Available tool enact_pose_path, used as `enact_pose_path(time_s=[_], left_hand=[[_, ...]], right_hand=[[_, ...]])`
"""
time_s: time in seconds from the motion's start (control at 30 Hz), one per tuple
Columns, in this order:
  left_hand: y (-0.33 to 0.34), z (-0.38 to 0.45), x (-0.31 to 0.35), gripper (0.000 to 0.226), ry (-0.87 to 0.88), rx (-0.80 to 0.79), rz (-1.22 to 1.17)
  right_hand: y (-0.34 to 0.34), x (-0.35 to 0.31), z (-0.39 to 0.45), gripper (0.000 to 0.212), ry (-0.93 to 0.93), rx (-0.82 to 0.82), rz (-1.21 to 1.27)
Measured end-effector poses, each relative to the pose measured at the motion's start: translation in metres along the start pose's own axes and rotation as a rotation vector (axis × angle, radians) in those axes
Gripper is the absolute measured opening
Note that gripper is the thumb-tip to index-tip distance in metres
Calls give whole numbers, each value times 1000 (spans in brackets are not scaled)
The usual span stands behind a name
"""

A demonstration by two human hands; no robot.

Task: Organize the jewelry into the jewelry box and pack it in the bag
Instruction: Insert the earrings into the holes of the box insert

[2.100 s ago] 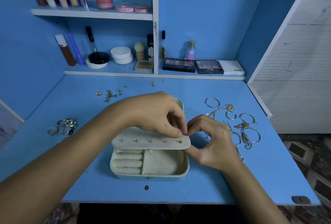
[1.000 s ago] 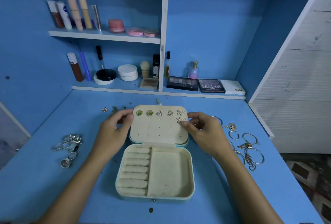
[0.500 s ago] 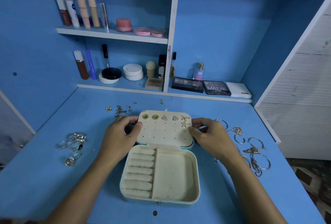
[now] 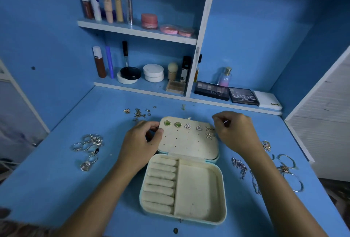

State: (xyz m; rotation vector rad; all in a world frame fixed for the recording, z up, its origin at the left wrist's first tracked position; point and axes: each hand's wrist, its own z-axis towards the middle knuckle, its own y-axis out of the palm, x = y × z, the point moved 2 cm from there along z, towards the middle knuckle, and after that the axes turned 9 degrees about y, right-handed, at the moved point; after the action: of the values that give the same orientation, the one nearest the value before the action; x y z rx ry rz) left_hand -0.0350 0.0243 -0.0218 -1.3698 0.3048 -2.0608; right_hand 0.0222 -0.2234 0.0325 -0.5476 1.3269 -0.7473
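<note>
While the left hand (image 4: 141, 142) pinches the earring panel's (image 4: 187, 140) edge to steady it, right hand (image 4: 235, 132) w/ curled fingers pinches something tiny; jewelry box (image 4: 223, 189) sits open mid-worktop (image 4: 56, 180).

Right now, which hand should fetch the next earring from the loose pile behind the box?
Probably the left hand: it rests at the earring panel's left edge, close to the loose earrings. The right hand is across the box, fingers curled, apparently pinching something small.

Cream-lined jewelry box (image 4: 197, 189) lies open, six earrings (image 4: 187, 126) pinned on its lid panel.
</note>
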Motion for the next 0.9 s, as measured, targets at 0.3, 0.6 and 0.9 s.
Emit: enact_pose_path(time_s=[0.3,0.6,0.9], left_hand=[[2,0,0,15,26,6,25],[3,0,-2,12,23,16,0],[5,1,-3,29,42,24,-11]], right_hand=[[49,-62,42,12,-346,-195,-35],[110,-121,74,13,-586,-312,-154],[154,-165,71,29,-625,-513,-345]])
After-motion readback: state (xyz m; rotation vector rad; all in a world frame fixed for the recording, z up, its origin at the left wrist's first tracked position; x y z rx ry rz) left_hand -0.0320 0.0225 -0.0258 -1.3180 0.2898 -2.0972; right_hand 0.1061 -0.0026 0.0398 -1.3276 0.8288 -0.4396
